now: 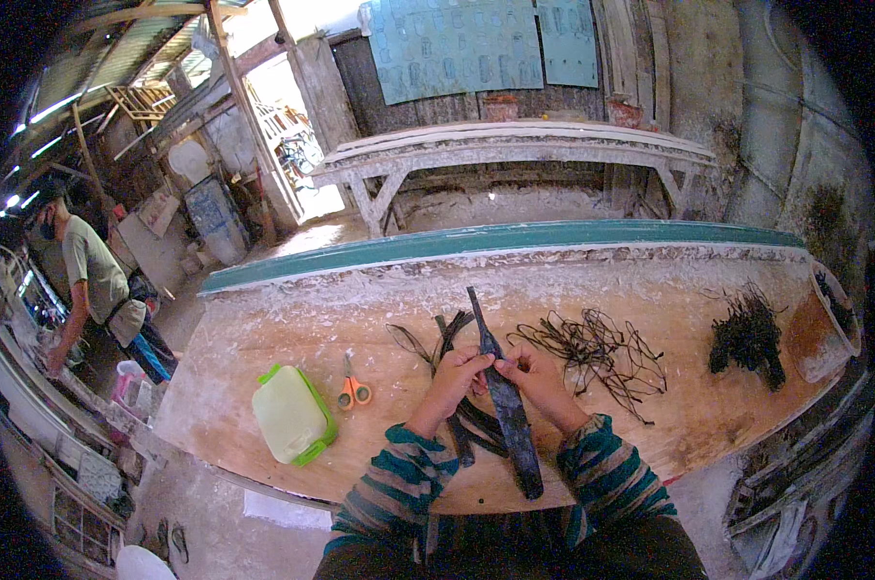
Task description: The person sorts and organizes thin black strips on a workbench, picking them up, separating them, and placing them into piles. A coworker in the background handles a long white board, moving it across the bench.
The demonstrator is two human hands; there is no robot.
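Note:
A long dark flat strip (511, 418) lies lengthwise over the wooden workbench (263, 333), from my lap toward the bench's middle. My left hand (454, 375) and my right hand (536, 375) both pinch it near its upper part, fingers closed around it. More dark strips (476, 430) lie under my left wrist. A tangle of thin dark strands (592, 350) is spread just right of my right hand. Orange-handled scissors (352, 389) rest left of my left hand.
A pale green lidded plastic box (292, 416) sits near the bench's front left. A dark clump of fibres (746, 338) and a brown pot (824, 324) stand at the right end. A teal edge (495, 238) borders the bench's far side. Another person (89, 285) works at far left.

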